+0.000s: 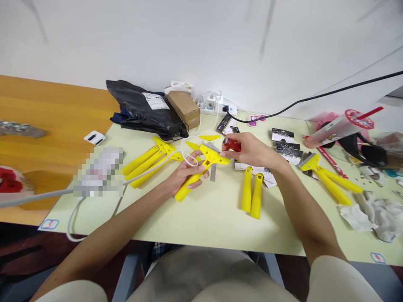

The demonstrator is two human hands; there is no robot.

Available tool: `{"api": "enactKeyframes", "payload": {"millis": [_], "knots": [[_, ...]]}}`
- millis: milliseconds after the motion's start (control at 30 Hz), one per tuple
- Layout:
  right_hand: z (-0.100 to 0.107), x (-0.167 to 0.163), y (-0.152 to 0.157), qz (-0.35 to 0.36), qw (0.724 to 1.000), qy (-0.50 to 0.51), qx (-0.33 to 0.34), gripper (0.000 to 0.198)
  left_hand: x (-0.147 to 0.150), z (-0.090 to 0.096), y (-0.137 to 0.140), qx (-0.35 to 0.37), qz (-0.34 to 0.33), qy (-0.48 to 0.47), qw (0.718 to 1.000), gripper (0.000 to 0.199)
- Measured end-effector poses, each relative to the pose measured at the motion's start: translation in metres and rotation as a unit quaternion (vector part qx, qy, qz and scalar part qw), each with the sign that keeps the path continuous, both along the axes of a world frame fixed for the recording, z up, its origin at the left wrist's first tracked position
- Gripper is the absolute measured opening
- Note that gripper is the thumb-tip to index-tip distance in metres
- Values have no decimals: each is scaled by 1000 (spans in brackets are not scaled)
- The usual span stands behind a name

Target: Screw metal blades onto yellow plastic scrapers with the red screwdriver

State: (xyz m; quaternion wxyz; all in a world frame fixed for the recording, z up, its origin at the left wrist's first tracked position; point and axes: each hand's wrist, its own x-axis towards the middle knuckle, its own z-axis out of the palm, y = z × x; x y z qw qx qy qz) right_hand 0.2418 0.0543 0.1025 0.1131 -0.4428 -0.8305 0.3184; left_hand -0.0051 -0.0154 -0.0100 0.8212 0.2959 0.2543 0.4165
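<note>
My left hand point(181, 175) is wrapped round the handle of a yellow scraper point(211, 154), its head tilted up to the right. In my right hand point(253, 150) is a screwdriver with a red handle point(233, 144), held close over the scraper's head; its tip is hidden. A flat metal blade point(213, 172) lies on the table just below the scraper head. Two loose yellow handles point(252, 193) rest under my right wrist. Several yellow scraper bodies point(151, 161) are piled left of my left hand. Small yellow plates point(209, 137) lie behind the held scraper.
A black plastic parcel point(141, 111) and cardboard box point(184, 109) sit against the wall beside a power strip point(231, 109). A white cable point(154, 167) crosses near my left hand. Packaging cards point(285, 155), yellow scrapers point(333, 180), a cup point(341, 128) and crumpled tissue point(378, 214) lie rightward.
</note>
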Motion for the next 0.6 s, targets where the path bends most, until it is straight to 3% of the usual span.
{"api": "enactKeyframes", "payload": {"millis": [233,600], "knots": [[2,-2,-2,15,1000,-14,19,28,1,-2,0,15,-12,18,1000,44],[-3,-5,-3,19,998,-14,56,25,0,-3,1,-1,-1,11,1000,47]]}}
